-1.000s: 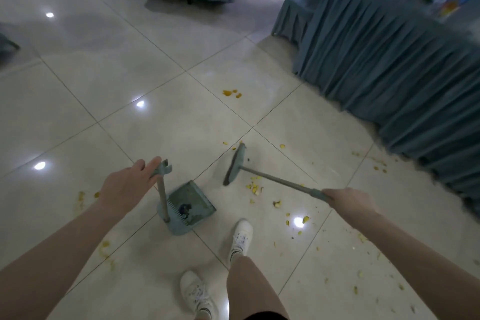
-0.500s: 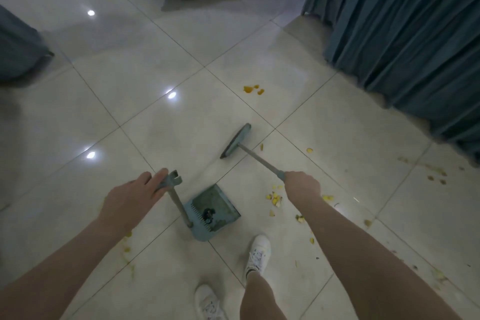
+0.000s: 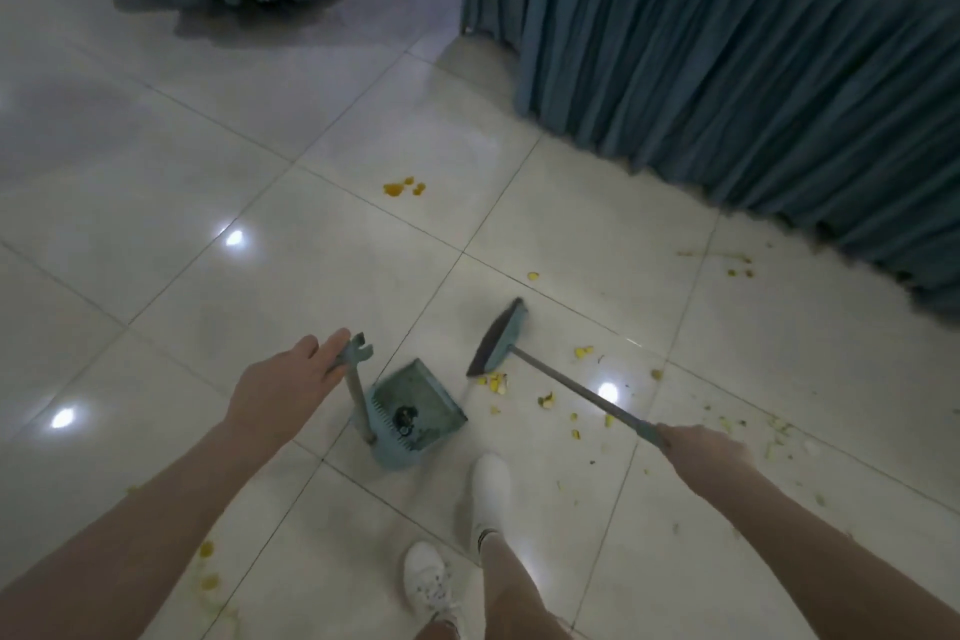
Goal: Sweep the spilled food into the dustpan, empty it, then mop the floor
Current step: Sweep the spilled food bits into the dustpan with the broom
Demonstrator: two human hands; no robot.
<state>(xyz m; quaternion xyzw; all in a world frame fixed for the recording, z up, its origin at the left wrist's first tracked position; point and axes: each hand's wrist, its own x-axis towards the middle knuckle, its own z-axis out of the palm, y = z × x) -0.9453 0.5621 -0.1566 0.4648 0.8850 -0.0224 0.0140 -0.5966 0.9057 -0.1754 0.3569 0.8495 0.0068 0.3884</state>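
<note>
Teal dustpan (image 3: 418, 408) on the tiled floor (image 3: 260, 182), small dark clump (image 3: 405, 417) inside, left hand (image 3: 283, 387) with fingers almost straight against its upright handle (image 3: 359, 398), right hand (image 3: 706, 450) gripping the broom (image 3: 500, 335), yellow food scraps (image 3: 496, 382) just beside the broom head.

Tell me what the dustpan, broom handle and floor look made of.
The dustpan: matte teal plastic, probably; moulded comb teeth along its back. The broom handle: thin grey tube, perhaps metal; too blurred to be sure. The floor: glossy pale tiles, likely ceramic; lamp reflections and grout lines show.
</note>
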